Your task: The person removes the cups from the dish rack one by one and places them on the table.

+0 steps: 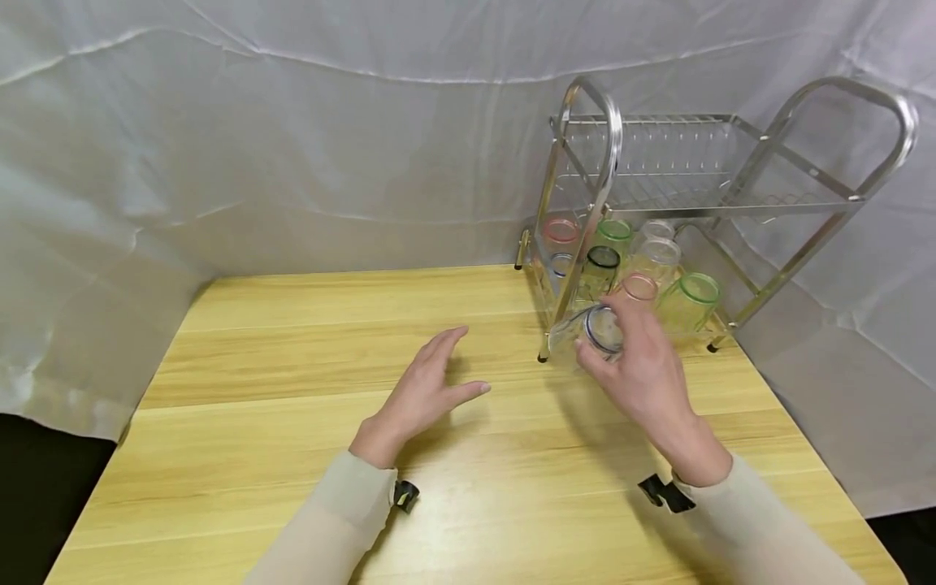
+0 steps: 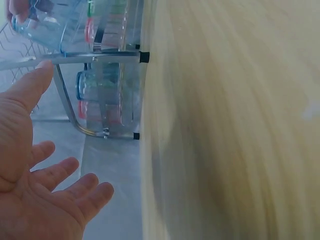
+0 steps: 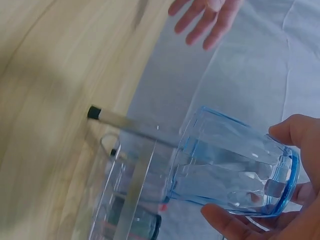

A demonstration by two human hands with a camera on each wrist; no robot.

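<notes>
My right hand [image 1: 647, 374] holds a clear blue-tinted glass [image 3: 225, 162] at the front left corner of a metal dish rack's lower tier. Thumb and fingers grip it around its thick blue-ringed end, which faces up in the head view. In the right wrist view the glass's other end points toward the rack. My left hand [image 1: 420, 394] hovers over the table left of the rack, fingers spread and holding nothing. Closest behind the held glass on the lower tier are a pink glass [image 1: 639, 286] and a dark-rimmed glass [image 1: 603, 257].
The two-tier rack [image 1: 731, 212] stands at the table's back right, with tall curved end handles. More glasses share its lower tier, including a green one [image 1: 698, 288] at the front right. Grey cloth [image 1: 366, 162] hangs behind the wooden table [image 1: 292, 366].
</notes>
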